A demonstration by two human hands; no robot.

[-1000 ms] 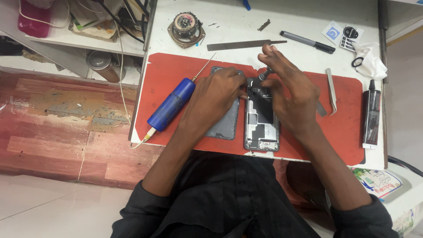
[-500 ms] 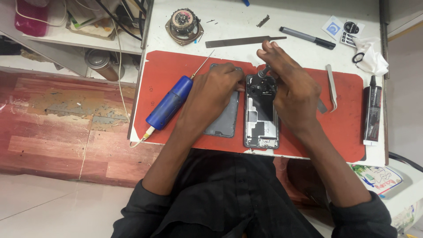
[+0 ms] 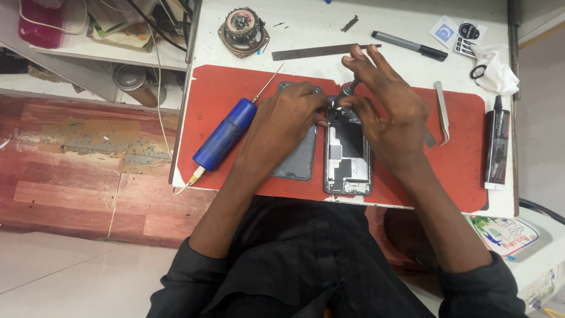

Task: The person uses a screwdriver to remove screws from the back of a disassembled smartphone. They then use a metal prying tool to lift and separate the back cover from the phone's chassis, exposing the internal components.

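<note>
Since half a second ago the right hand (image 3: 388,115) has lifted slightly, its fingers pinching a small screwdriver (image 3: 351,88) over the opened phone (image 3: 347,153). Left hand (image 3: 288,121) fingers press the phone's top corner; seemingly a screw is being worked, needing steady twisting.

We have only one view, from a camera worn on the person's head, looking almost straight down at close range onto the white bench (image 3: 306,35) and its red mat (image 3: 223,94), with the person's lap below and the floor at left.

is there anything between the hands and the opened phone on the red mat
Nothing visible does. The left hand and right hand are already at the top end of the opened dark phone; the grey back cover lies beside it.
</note>
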